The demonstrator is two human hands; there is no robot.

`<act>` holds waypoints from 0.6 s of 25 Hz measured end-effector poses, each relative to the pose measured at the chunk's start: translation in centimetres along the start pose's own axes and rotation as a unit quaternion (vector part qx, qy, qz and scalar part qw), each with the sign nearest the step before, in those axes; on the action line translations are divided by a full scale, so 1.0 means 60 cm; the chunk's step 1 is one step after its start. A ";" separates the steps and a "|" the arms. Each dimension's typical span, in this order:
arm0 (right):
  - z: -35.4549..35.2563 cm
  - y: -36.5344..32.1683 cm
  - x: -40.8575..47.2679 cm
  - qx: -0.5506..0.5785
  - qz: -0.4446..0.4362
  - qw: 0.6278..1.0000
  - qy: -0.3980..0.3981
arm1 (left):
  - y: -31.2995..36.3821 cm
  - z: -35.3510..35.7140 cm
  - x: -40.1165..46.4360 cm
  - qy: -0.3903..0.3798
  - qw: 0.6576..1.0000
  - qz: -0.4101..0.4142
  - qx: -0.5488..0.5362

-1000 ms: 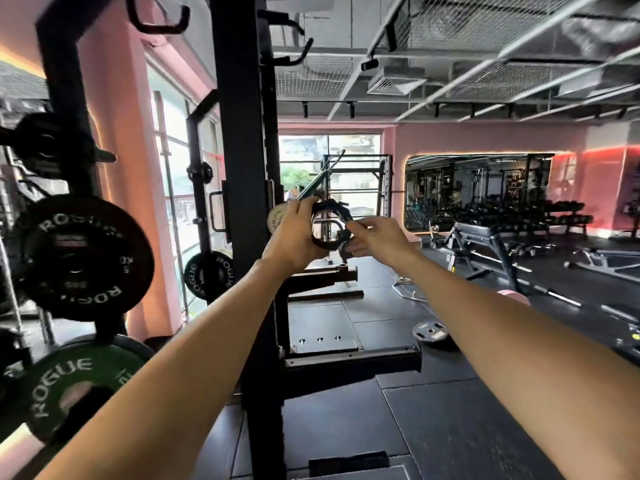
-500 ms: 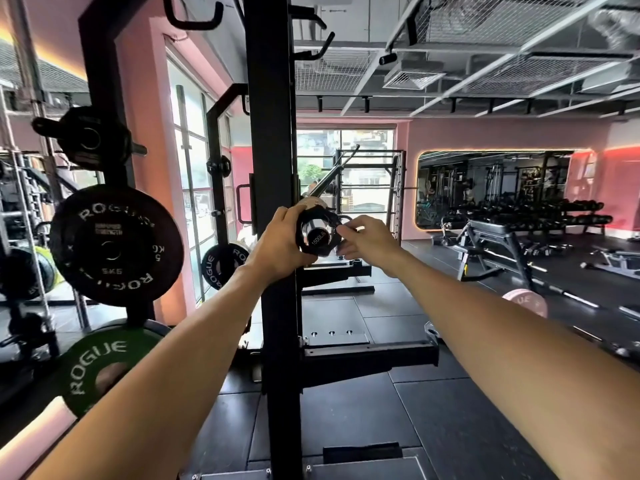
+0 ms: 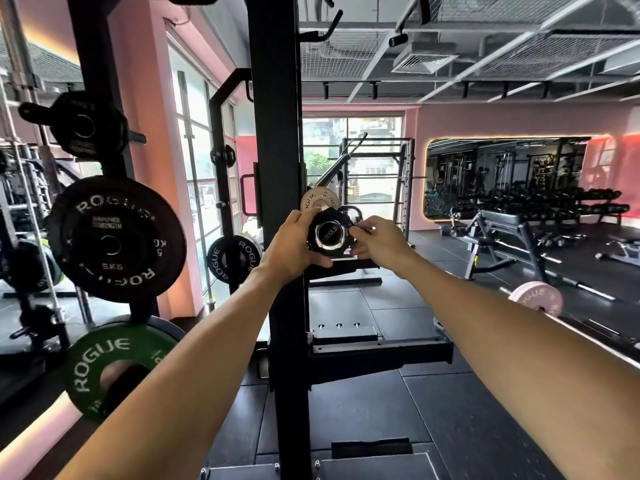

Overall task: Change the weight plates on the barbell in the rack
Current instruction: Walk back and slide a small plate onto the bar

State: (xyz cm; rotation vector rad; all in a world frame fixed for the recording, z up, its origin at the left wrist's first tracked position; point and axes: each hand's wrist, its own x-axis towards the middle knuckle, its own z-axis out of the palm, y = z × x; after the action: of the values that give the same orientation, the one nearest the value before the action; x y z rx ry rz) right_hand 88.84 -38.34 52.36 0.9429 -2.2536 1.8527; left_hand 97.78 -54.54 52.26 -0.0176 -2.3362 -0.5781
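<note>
The barbell sleeve end (image 3: 330, 236), marked 500LB, points at me beside the black rack upright (image 3: 277, 168). A black clamp collar (image 3: 341, 217) rings the sleeve. My left hand (image 3: 294, 247) grips the collar from the left and below. My right hand (image 3: 375, 239) pinches the collar's lever on the right side. Behind the collar, a small pale Rogue plate (image 3: 318, 199) sits on the sleeve, partly hidden by my left hand.
Storage pegs at left carry a black 5 kg Rogue plate (image 3: 116, 239), a green Rogue plate (image 3: 114, 367) and a small black plate (image 3: 233, 259). A safety arm (image 3: 377, 355) juts out low on the rack. A pink plate on another bar (image 3: 536, 297) lies at right, near a bench (image 3: 502, 226).
The collar was held in the air off the bar end; now it sits around the sleeve with both hands still on it. My head has moved closer.
</note>
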 end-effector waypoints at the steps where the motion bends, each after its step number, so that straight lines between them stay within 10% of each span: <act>1: 0.001 0.004 0.003 -0.008 0.003 1.000 0.003 | -0.003 0.003 0.001 0.000 1.000 0.001 0.001; 15: 0.024 0.081 0.159 -0.016 0.006 1.000 -0.010 | -0.108 0.066 0.130 0.012 0.999 0.035 0.038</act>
State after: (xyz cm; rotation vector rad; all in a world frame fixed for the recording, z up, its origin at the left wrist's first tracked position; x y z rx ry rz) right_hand 79.14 -43.11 51.85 0.9479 -2.2988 1.8143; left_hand 88.32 -59.90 52.20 -0.0563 -2.3224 -0.4517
